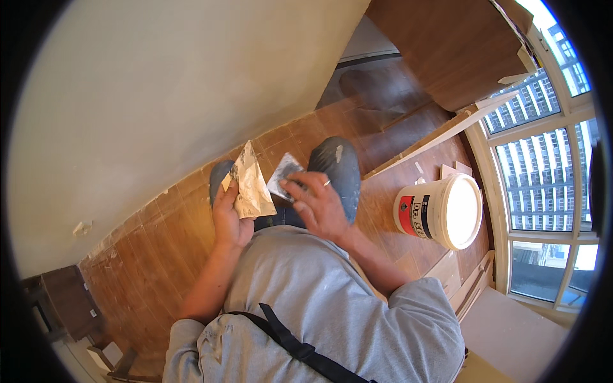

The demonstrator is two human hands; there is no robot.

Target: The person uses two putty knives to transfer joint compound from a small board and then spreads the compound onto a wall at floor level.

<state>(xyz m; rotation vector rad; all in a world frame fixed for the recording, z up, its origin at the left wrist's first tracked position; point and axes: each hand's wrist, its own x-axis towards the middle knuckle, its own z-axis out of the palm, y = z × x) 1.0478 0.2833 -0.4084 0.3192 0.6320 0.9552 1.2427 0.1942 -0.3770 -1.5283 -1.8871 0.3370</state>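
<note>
My left hand (232, 220) is closed on a creased tan sheet of paper (254, 188), which stands up in a point above the fingers. Pinched in my right hand (321, 205) is a thin, flat, pale piece (285, 171) with a dark grey smudged face; its exact kind cannot be made out. The two pieces are close together but apart, held in front of my body above my knees. My right thumb and fingers lie over the lower edge of the pale piece. A ring shows on one right finger.
A white plastic bucket (440, 210) with a red and black label stands on the wood floor to my right, near the windows (536, 179). A bare plastered wall (159, 83) rises ahead and left. A long wooden board (428, 143) and a brown panel (447, 51) are at the far right.
</note>
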